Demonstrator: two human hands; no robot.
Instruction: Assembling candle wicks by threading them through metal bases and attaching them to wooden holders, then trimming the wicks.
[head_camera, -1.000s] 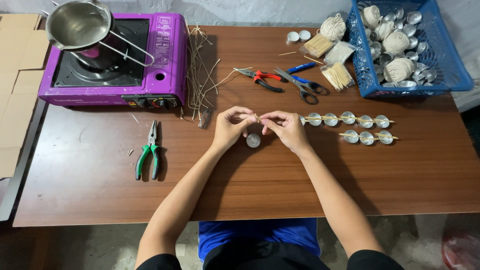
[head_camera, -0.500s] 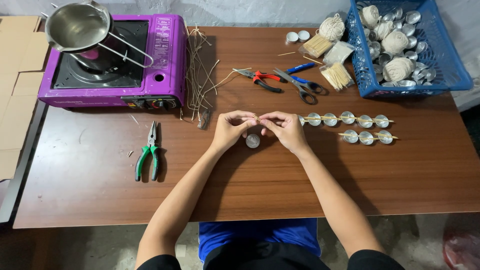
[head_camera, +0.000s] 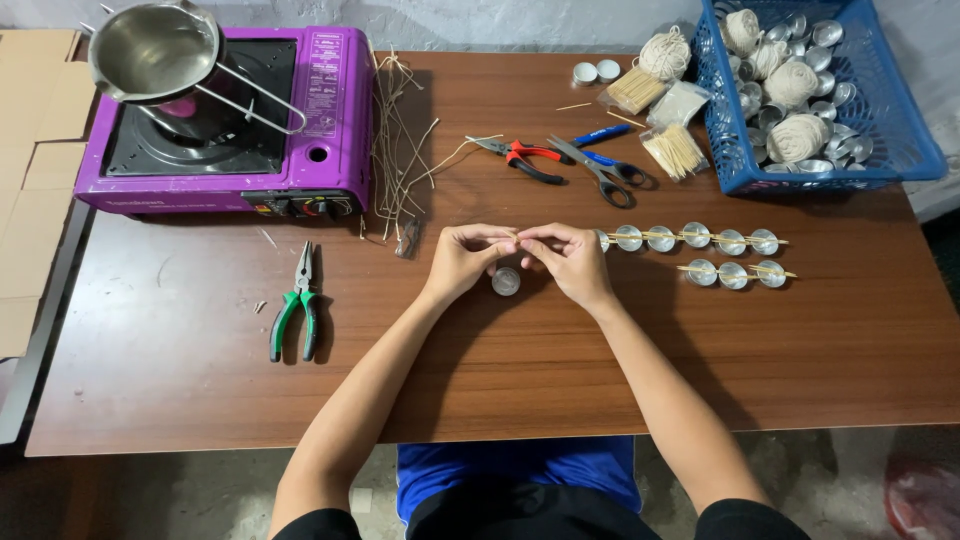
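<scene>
We see both hands meet mid-worktop (head_camera: 820, 360) | left hand (head_camera: 462, 262) and right hand (head_camera: 570, 262) fingers pinched shut on something thin, unclear | small round silver metal cup (head_camera: 506, 281) below | wick-fitting step, we judge; next calls for steady centring.

**Counts on the table**

Two hands (head_camera: 465, 258) (head_camera: 570, 260). One cup (head_camera: 506, 281) between them. Eight skewered cups (head_camera: 696, 237): five in one row, three in the other. Two pliers (head_camera: 296, 312) (head_camera: 520, 158), one scissors (head_camera: 600, 172), one stove (head_camera: 225, 125), one pot (head_camera: 155, 50), one basket (head_camera: 905, 150).

Brown wooden table (head_camera: 180, 400), grey floor (head_camera: 820, 470)
</scene>
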